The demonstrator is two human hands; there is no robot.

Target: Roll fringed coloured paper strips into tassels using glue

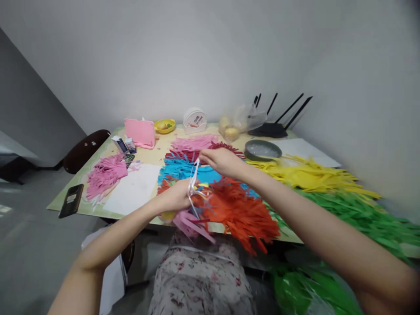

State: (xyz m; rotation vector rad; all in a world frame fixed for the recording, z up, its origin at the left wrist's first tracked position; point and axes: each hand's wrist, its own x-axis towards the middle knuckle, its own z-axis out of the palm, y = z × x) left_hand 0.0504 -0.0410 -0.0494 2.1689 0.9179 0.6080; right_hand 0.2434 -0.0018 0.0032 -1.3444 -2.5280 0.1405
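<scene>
My left hand (175,197) is closed around a bundle of fringed paper strips (193,221), pink and orange, at the table's near edge. A thin white string (194,179) runs up from that bundle to my right hand (220,161), which pinches its upper end above the blue fringed paper (183,170). A large orange fringed piece (243,210) lies just right of my left hand.
Piles of fringed paper cover the table: pink (105,175), dark red (187,155), yellow (308,173), green (361,214). A white sheet (134,192), a black phone (71,200), a pink tablet stand (140,132), a grey round dish (262,150) and a router (272,129) stand around.
</scene>
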